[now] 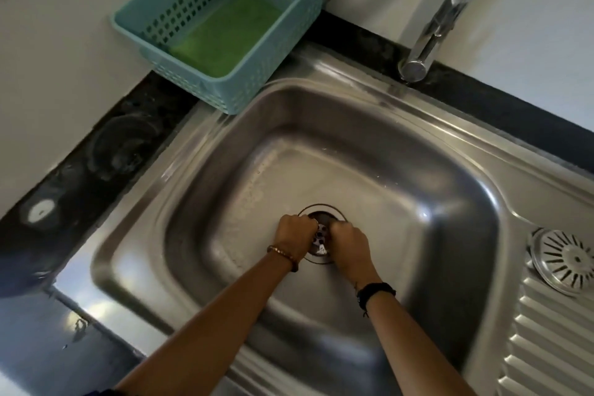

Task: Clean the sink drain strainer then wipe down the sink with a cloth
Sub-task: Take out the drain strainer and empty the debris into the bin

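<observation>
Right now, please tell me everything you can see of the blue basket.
The blue basket is rectangular, of teal plastic as it looks, with perforated walls and an open top. It stands upright at the back left corner of the sink, partly on the dark counter. A green cloth lies inside. No hand touches it.

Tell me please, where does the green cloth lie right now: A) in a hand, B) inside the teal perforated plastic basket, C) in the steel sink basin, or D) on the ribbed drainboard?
B: the green cloth lies flat inside the teal perforated plastic basket on the counter corner.
</observation>
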